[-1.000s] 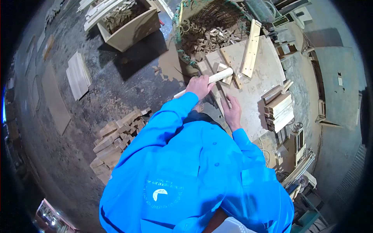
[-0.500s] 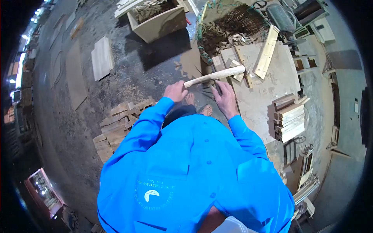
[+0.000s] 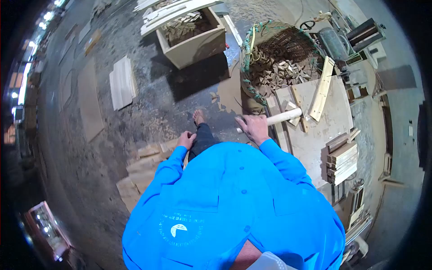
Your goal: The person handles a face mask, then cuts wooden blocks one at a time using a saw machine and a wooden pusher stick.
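Observation:
My right hand is wrapped around a pale, rounded, tapering wooden leg. Its thicker end points right, over the edge of the worktable, and a short thin end shows left of my fingers. My left hand hangs low beside my dark trouser leg, fingers curled in and nothing visible in them. Beneath the leg's thick end, wooden strips and a small block lie on the tabletop. A long pale board with dark holes rests beyond them.
A large woven basket of wood offcuts stands past the table. Ahead is a wooden box of scraps. Stacked wood pieces lie at my left, more on the table's right. Boards lie on the floor.
My left hand has let go of the wooden leg and dropped down and left. My right hand has closed around the leg. A foot has stepped forward and left.

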### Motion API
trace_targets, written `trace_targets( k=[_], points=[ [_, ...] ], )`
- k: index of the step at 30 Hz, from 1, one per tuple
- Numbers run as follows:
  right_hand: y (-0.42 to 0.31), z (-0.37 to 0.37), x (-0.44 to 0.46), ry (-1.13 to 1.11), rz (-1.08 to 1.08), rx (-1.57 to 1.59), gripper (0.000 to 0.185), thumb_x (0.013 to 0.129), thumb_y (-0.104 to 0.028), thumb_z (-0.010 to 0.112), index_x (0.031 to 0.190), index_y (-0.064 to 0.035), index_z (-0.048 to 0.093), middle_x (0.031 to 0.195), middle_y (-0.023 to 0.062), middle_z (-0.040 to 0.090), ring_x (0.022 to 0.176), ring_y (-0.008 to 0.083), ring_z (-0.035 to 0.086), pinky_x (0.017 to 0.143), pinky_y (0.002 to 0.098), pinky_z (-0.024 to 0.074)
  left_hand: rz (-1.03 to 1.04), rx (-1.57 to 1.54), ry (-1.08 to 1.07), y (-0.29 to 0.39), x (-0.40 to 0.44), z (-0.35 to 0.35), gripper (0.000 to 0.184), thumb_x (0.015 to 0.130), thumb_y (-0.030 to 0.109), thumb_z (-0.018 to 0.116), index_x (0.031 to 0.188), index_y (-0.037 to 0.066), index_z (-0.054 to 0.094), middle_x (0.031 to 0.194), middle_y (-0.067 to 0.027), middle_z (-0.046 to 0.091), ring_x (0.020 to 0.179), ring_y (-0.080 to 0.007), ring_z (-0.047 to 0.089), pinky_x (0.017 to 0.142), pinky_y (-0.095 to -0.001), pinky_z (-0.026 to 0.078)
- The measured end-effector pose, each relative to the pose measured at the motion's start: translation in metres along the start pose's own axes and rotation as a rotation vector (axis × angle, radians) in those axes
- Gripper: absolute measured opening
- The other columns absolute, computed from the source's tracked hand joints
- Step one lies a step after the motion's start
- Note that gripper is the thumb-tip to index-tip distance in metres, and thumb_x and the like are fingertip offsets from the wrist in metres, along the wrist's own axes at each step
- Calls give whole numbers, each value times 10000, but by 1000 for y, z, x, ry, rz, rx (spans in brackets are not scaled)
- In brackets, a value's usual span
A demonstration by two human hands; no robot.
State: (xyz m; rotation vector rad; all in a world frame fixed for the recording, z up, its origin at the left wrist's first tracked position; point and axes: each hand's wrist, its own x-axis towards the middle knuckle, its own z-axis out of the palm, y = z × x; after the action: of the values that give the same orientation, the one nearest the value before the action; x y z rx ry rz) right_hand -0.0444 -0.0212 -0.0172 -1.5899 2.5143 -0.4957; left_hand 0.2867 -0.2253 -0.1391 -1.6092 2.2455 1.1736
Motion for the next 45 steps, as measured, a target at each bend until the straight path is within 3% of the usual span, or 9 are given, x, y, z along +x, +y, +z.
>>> trace_targets(
  k=[9, 13, 18, 21, 25, 29, 33, 36, 45],
  points=[
    [-29, -8, 38, -180, 463, -107, 647, 975, -655, 554, 654, -128, 749, 600, 105, 676, 617, 290, 664, 733, 435, 436, -140, -130, -184, -106, 163, -97, 476, 922, 441, 723, 991, -29, 704, 920, -191, 743, 870, -296, 718, 811, -433, 549],
    [-34, -4, 45, -77, 585, -82, 603, 967, -630, 587, 660, -137, 752, 584, 98, 665, 610, 289, 657, 729, 425, 430, -36, 64, -312, -99, 186, -156, 447, 942, 420, 711, 1009, -21, 685, 846, -152, 721, 719, -229, 683, 697, -422, 540],
    [-40, -4, 47, -45, 658, -84, 578, 965, -629, 593, 733, -137, 786, 637, 102, 688, 679, 281, 669, 801, 420, 435, -142, -152, -281, -92, 218, -195, 407, 984, 394, 707, 1080, 1, 665, 802, -85, 677, 647, -180, 618, 549, -351, 496],
    [-41, -6, 48, -32, 671, -95, 541, 959, -604, 617, 749, -134, 783, 655, 94, 695, 692, 278, 673, 803, 419, 445, -124, -188, -234, -84, 227, -205, 402, 991, 386, 713, 1056, -8, 674, 848, -103, 704, 674, -198, 636, 542, -352, 506],
    [-41, -3, 47, 31, 665, -76, 504, 949, -573, 642, 749, -130, 775, 674, 88, 699, 710, 282, 677, 802, 421, 456, 122, -30, -225, -98, 249, -211, 417, 970, 369, 753, 1059, -35, 698, 943, -123, 746, 856, -210, 686, 756, -376, 564],
    [-39, -5, 47, 26, 674, -62, 400, 908, -487, 730, 786, -107, 752, 730, 89, 687, 751, 299, 655, 777, 427, 470, -47, -59, -267, -101, 264, -228, 425, 969, 372, 750, 1080, -35, 700, 951, -127, 748, 902, -200, 681, 833, -381, 551],
    [-35, -3, 49, 70, 684, -30, 299, 870, -400, 789, 928, -112, 737, 1025, 68, 701, 1008, 291, 641, 938, 461, 473, 15, -44, -264, -73, 302, -241, 418, 972, 371, 743, 1077, -31, 702, 950, -132, 747, 898, -200, 679, 827, -379, 550],
    [-36, -2, 53, 222, 701, -118, 308, 855, -380, 803, 1067, -164, 745, 1295, 60, 630, 1374, 327, 496, 1163, 592, 321, 59, -11, -261, -45, 342, -261, 413, 974, 371, 739, 1075, -28, 703, 949, -135, 746, 894, -200, 678, 821, -378, 549],
    [-30, 10, 77, 107, 1077, -308, 265, 906, -352, 757, 1056, -134, 757, 1337, 76, 633, 1421, 313, 468, 1163, 670, 264, 204, 258, -383, 162, 518, -296, 403, 982, 349, 710, 1145, -19, 703, 958, -154, 745, 843, -199, 700, 760, -364, 565]
  ],
)
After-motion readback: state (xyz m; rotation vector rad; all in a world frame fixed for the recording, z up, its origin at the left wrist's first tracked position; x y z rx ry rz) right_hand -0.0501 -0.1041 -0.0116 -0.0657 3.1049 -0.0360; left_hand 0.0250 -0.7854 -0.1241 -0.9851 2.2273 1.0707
